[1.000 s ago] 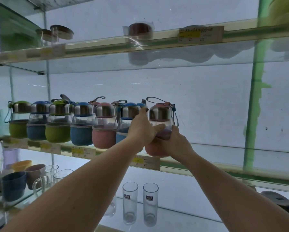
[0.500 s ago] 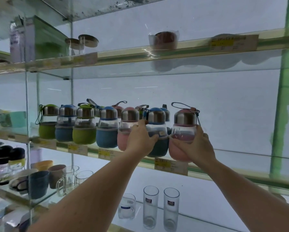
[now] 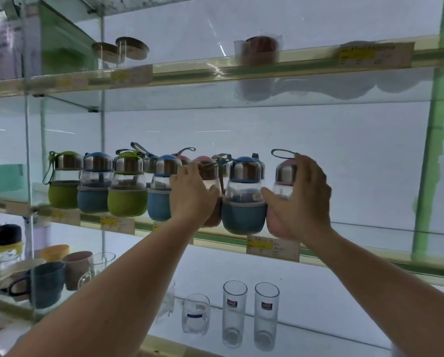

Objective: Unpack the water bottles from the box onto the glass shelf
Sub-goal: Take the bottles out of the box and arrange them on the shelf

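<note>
- Pink bottle (image 3: 284,176) upright at the right end of the row on the glass shelf (image 3: 370,243), touching the blue bottle (image 3: 244,197).
- Right hand (image 3: 302,199) curled round its body, thumb in front.
- Left hand (image 3: 192,194) wrapped round another pink bottle (image 3: 210,173) further left.
- Tall glasses (image 3: 250,313) on the shelf below.
</note>
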